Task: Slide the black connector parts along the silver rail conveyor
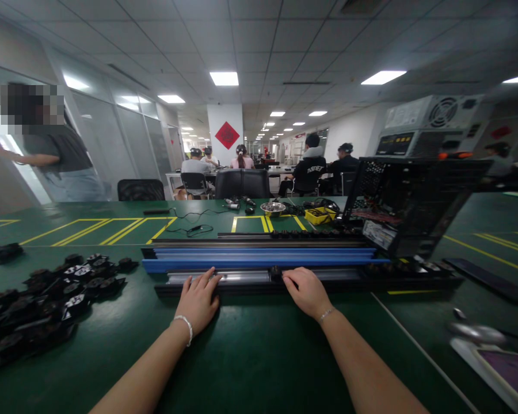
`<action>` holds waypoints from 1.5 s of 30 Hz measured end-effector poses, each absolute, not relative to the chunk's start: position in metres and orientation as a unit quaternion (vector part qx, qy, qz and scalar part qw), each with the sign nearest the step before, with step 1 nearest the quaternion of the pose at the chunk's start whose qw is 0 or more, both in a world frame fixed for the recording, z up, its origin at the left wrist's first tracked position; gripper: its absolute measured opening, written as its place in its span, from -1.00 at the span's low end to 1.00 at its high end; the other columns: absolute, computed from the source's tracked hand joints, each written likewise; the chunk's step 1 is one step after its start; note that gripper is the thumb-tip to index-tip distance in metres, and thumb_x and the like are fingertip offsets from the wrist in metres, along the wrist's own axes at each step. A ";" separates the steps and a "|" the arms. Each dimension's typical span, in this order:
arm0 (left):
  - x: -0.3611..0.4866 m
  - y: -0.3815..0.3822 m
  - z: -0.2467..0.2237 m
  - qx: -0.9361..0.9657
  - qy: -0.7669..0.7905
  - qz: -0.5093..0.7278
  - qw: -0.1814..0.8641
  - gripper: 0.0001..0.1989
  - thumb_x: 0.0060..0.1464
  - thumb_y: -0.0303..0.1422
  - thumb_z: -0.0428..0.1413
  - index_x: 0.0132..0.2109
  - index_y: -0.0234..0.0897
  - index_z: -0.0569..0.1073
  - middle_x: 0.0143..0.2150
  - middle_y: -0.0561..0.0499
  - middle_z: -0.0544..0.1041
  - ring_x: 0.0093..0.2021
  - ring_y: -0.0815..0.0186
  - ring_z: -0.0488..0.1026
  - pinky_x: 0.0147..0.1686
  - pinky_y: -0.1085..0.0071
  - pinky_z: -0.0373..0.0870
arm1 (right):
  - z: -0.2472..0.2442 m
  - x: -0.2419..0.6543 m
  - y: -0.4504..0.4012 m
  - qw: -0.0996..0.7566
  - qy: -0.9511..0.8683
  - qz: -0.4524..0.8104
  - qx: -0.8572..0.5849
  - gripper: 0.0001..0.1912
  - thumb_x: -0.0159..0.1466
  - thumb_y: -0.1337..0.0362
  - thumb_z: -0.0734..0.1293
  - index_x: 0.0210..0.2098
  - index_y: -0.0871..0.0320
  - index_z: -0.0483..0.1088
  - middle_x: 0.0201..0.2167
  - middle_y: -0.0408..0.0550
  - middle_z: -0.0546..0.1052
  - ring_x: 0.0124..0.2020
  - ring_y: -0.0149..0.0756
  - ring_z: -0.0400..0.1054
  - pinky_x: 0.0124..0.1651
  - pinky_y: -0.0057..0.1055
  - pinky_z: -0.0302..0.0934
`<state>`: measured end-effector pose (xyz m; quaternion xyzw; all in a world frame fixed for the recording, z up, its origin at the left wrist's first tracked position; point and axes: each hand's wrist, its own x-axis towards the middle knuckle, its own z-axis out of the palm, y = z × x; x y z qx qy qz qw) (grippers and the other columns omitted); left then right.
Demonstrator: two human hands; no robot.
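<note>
A long black rail (242, 286) with a shiny silvery channel lies crosswise on the green table in front of me. My left hand (201, 296) rests on the left part of this rail, fingers stretched out and apart. Near the rail's middle sits a small black block-like part (275, 272). My right hand (308, 293) is closed at the right side of that part, thumb and forefinger against it; the curled fingers are partly hidden. Just behind runs a long blue rail (263, 259). More small black parts (384, 269) sit along the black rail's right end.
Many black parts (75, 282) are heaped at the left. An open computer case (414, 201) carries power supplies (434, 112) at the right. Farther back are a metal bowl (273, 208), a yellow tray (320, 215) and cables. A phone-like device (501, 368) lies right front. People sit beyond.
</note>
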<state>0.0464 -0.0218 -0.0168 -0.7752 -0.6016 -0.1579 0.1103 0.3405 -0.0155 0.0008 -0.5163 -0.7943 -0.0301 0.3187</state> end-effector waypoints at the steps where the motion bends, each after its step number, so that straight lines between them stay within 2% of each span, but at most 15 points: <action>1: 0.046 -0.022 -0.017 -0.775 -0.602 -0.158 0.110 -0.52 -0.02 -0.38 -0.08 0.11 -0.10 0.25 0.23 0.02 0.18 0.15 0.19 0.18 0.16 0.06 -0.09 | 0.001 0.340 -0.015 0.319 -0.795 -0.030 -0.515 -0.72 0.25 0.25 0.11 -0.31 0.08 0.45 -0.30 -0.10 0.51 -0.23 -0.31 0.30 -0.10 -0.35 0.13; 45: 0.048 -0.023 -0.016 -0.774 -0.605 -0.151 0.113 -0.50 -0.03 -0.38 -0.07 0.11 -0.11 0.24 0.23 0.01 0.18 0.15 0.20 0.18 0.16 0.07 -0.09 | 0.001 0.322 -0.021 0.296 -0.836 -0.020 -0.461 -0.74 0.20 0.27 0.17 -0.16 0.12 0.38 -0.14 -0.07 0.48 -0.10 -0.27 0.28 0.02 -0.25 0.09</action>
